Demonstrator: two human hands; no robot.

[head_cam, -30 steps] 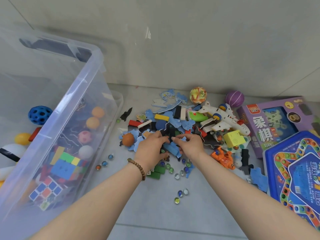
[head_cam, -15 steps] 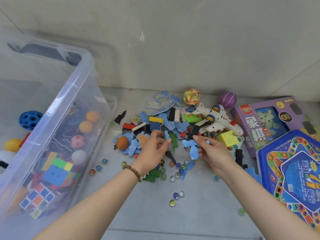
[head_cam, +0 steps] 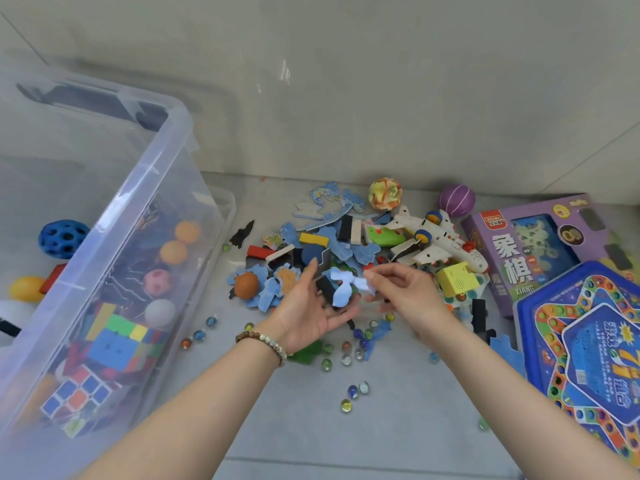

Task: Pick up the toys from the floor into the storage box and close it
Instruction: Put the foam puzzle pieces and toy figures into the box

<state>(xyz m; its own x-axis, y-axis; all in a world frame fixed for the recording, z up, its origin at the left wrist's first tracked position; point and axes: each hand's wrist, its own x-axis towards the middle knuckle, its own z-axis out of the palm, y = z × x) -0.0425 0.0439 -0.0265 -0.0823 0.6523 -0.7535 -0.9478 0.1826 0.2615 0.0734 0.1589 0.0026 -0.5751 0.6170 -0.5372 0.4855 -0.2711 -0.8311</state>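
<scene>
Two hands up off the pile [head_cam: 332,237] now, after digging palm-down in it a second ago. Left hand [head_cam: 308,317] flipped palm up, fingers loose and apart, carrying a few blue puzzle pieces [head_cam: 341,289] plus a black block [head_cam: 325,289] on the palm. Right hand [head_cam: 405,296] just beside it, fingertips pinched together on one more of those pieces. Looks like feeding it into the left palm. So basically using the left as a scoop and loading it with the right.

Box [head_cam: 156,174] at the left of the frame, open, with cubes [head_cam: 114,344] already visible through the clear side. Handful not in it yet, well apart from the rim, hanging over the middle of the frame.

Meaning for the task, as a guess: first grab of the flat stuff secured, next probably a short swing left to dump it over the rim.

Loads left on the floor though:
- marbles [head_cam: 353,391] scattered at lower centre
- plane [head_cam: 436,237] right of centre
- balls [head_cam: 385,194] at the top of the pile
- game boxes [head_cam: 519,258] along the right edge

Nowhere near closing time. Worth watching that loose stack on the palm: flat slippery bits, nothing clamping them down, easy to shed one on the way over
</scene>
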